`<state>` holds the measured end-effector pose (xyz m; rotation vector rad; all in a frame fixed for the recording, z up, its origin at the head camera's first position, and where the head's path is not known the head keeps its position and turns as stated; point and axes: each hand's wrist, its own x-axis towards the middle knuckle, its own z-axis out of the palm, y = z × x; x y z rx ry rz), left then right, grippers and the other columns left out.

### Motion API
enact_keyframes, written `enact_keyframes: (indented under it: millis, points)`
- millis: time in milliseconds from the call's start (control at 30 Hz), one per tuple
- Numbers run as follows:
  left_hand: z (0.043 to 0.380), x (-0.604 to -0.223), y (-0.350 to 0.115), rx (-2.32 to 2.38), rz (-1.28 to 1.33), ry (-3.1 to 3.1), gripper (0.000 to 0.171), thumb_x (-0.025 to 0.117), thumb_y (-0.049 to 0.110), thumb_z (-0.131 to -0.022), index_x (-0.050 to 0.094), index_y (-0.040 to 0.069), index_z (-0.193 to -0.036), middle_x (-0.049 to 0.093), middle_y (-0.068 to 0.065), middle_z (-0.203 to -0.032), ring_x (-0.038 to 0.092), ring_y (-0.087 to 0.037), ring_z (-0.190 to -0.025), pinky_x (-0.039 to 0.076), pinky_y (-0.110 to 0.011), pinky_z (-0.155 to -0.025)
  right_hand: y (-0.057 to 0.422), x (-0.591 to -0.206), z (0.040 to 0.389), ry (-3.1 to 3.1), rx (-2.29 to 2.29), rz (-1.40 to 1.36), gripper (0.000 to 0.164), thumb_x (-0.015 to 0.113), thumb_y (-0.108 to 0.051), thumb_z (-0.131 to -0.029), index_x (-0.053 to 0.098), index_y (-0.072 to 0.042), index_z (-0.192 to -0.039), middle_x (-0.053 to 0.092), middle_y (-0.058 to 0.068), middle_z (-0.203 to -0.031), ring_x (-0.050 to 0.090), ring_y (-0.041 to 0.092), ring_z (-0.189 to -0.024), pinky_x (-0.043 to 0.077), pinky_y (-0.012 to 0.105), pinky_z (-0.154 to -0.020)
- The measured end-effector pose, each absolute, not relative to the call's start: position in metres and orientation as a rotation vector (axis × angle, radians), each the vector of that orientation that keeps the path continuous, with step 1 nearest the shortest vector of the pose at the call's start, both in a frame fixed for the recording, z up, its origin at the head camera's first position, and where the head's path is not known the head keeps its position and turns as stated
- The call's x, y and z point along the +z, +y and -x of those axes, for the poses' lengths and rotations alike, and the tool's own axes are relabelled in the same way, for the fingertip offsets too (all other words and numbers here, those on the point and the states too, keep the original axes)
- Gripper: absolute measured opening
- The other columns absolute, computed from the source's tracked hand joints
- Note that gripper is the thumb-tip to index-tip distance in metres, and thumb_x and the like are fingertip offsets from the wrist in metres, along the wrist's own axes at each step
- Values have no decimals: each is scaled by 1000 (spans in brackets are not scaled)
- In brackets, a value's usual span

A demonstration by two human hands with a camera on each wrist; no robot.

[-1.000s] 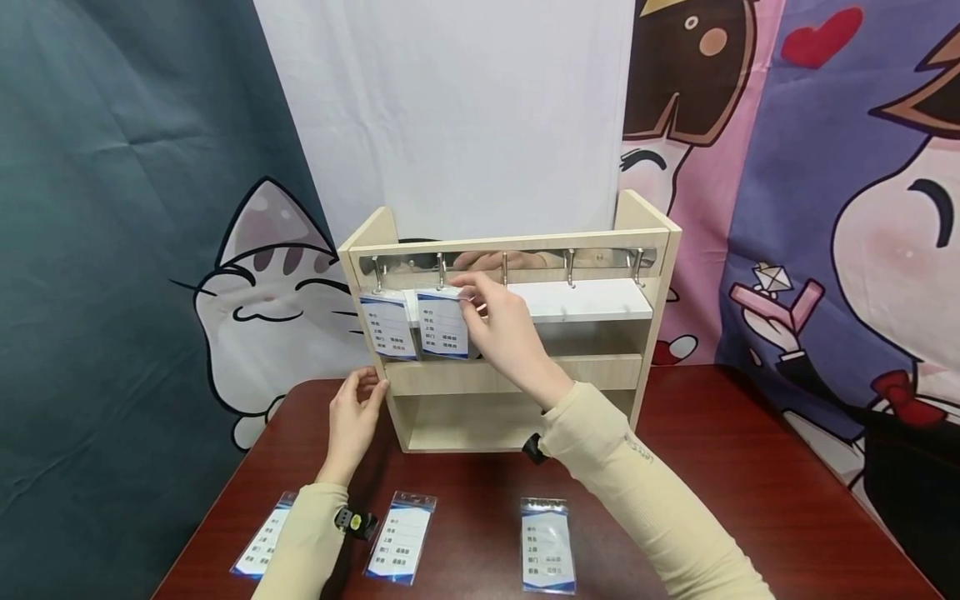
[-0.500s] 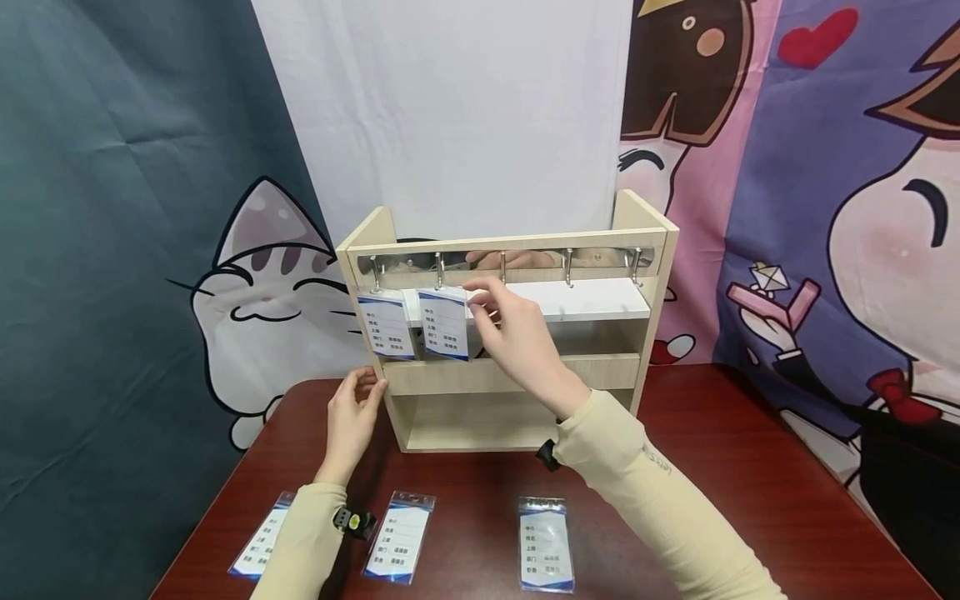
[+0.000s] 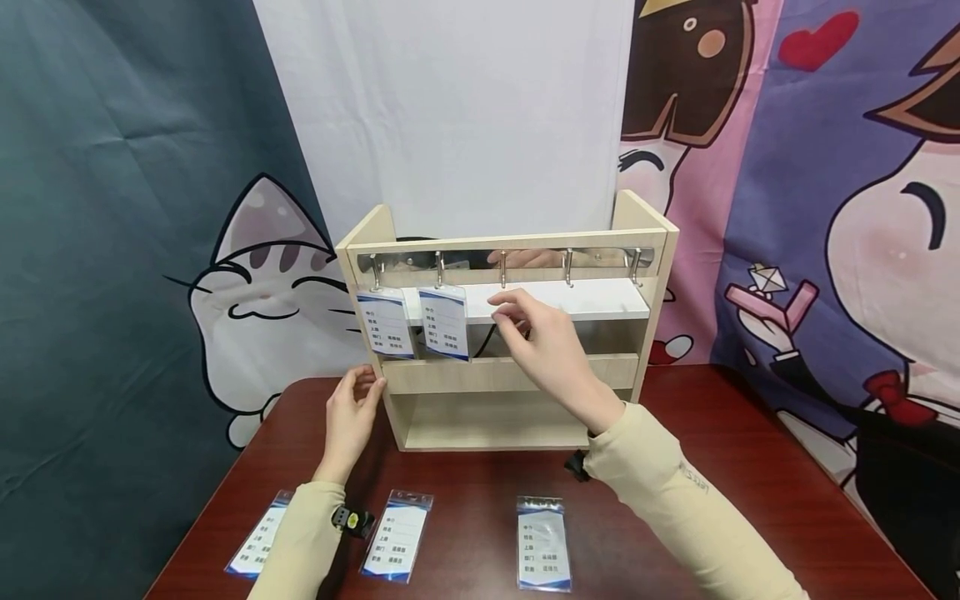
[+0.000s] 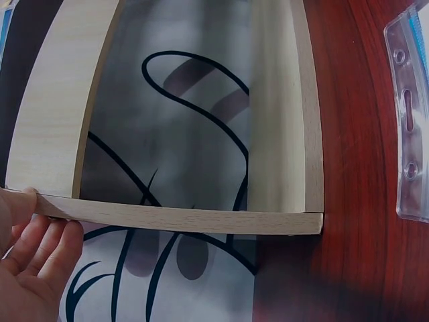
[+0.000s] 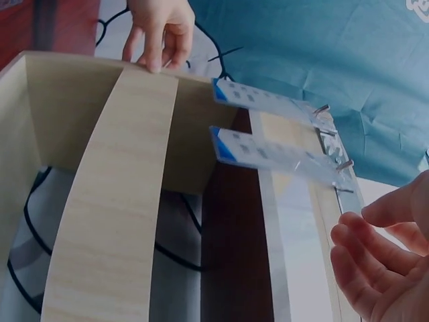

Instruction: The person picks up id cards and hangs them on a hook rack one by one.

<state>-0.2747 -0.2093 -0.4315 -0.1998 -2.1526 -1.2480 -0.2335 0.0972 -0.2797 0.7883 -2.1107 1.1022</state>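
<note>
A light wooden shelf unit [image 3: 517,374] has a metal strip with several hooks [image 3: 503,268] along its top. Two clear badge holders with white and blue cards, the leftmost badge [image 3: 386,327] and the second badge [image 3: 445,323], hang from the first two hooks on the left. My right hand [image 3: 549,348] is in the air to the right of the second badge, fingers loosely bent, with nothing in it. At the left side, my left hand [image 3: 351,423] pinches the shelf's side panel [image 4: 181,218] between thumb and fingers.
Three more badges lie on the dark red table [image 3: 465,492]: a left badge [image 3: 257,542] partly behind the left sleeve, a middle badge [image 3: 397,537] and a right badge [image 3: 543,546]. Printed cloth [image 3: 795,208] hangs behind the table.
My right hand has come away from the second badge's right edge and moved right and slightly down. That badge stays hanging. The left hand has kept its place.
</note>
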Motion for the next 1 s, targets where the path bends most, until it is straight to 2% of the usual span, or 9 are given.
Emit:
enact_keyframes:
  millis: [167,233,300,500,567,733,800,867,1000]
  points:
    - [275,-431,-209,-1253,196,-2149,29,70,13,-97,62,-4,-119,67,-18,-108,66,-29,-97,53,-16,-76,110,-286,234,-2138,1099,-765,17,63,-4,-97,69,-5,-113,75,10,-97,68,16,-77,57,32,-72]
    - [275,-431,-209,-1254,194,-2148,28,70,13,-97,62,-4,-119,67,-18,-107,66,-29,-97,50,-11,-75,114,-290,235,-2154,1101,-749,17,64,-5,-97,70,-6,-113,75,9,-97,68,15,-76,57,32,-71]
    - [275,-430,-209,-1253,192,-2150,28,70,13,-97,62,-3,-118,67,-17,-107,66,-29,-97,52,-15,-76,119,-293,236,-2170,1105,-732,17,64,-7,-97,70,-7,-112,75,8,-98,67,14,-75,57,32,-70]
    - [274,-430,-209,-1252,180,-2164,28,69,13,-97,62,-3,-119,67,-17,-108,66,-29,-99,58,-42,-80,131,-305,237,-2231,1102,-688,16,66,-10,-97,70,-8,-113,74,4,-100,67,14,-82,57,34,-76]
    - [274,-430,-209,-1253,180,-2165,29,69,13,-97,62,-3,-120,67,-17,-108,66,-29,-99,58,-39,-80,134,-309,237,-2255,1099,-676,16,66,-10,-97,70,-7,-113,74,5,-101,67,15,-84,57,36,-78]
    - [275,-430,-209,-1270,195,-2161,29,70,14,-97,62,-3,-119,67,-17,-108,66,-28,-99,53,-16,-76,143,-320,236,-2308,1101,-637,17,67,-11,-97,70,-7,-113,73,4,-101,67,16,-85,57,37,-78]
    - [275,-430,-209,-1276,199,-2160,30,70,15,-97,62,-3,-119,67,-17,-108,66,-28,-99,49,-10,-75,146,-325,236,-2324,1099,-623,17,66,-11,-97,70,-7,-113,73,4,-101,66,15,-85,57,36,-78]
    - [275,-430,-210,-1276,199,-2163,30,70,15,-97,62,-3,-119,67,-17,-108,66,-28,-99,49,-10,-75,149,-330,235,-2336,1097,-615,17,66,-12,-98,71,-7,-113,73,5,-102,67,16,-87,57,36,-78]
    - [274,-430,-210,-1264,190,-2173,29,70,15,-97,62,-2,-119,67,-16,-108,66,-28,-98,54,-18,-77,154,-341,233,-2364,1094,-589,16,67,-12,-98,71,-7,-113,73,4,-102,66,16,-87,58,37,-78]
